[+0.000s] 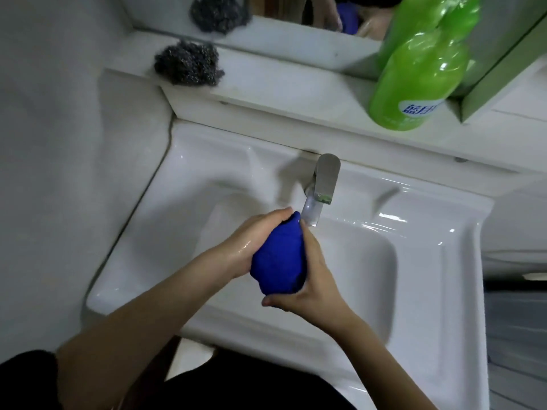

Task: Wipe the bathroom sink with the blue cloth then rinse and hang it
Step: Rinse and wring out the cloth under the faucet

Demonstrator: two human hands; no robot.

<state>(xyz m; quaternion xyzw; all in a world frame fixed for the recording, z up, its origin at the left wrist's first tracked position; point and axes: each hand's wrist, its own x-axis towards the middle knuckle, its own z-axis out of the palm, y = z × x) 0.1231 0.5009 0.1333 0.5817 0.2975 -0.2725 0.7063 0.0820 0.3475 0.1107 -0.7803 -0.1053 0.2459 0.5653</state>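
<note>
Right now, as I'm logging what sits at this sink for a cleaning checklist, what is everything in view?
blue cloth: one, blue, bunched between both hands over the basin, its tip at the water stream
faucet: one, chrome, back of the sink
water stream: one, clear, running from the faucet
sink: one, white, below the shelf
steel wool scourer: one, dark grey, left end of the shelf
green plastic bottle: one, green with a blue-and-white label, right end of the shelf
shelf: one, white, between sink and mirror
mirror: one, above the shelf, reflecting scourer and bottle
left hand: one, grips the cloth's left side
right hand: one, grips its right side and underside
</note>
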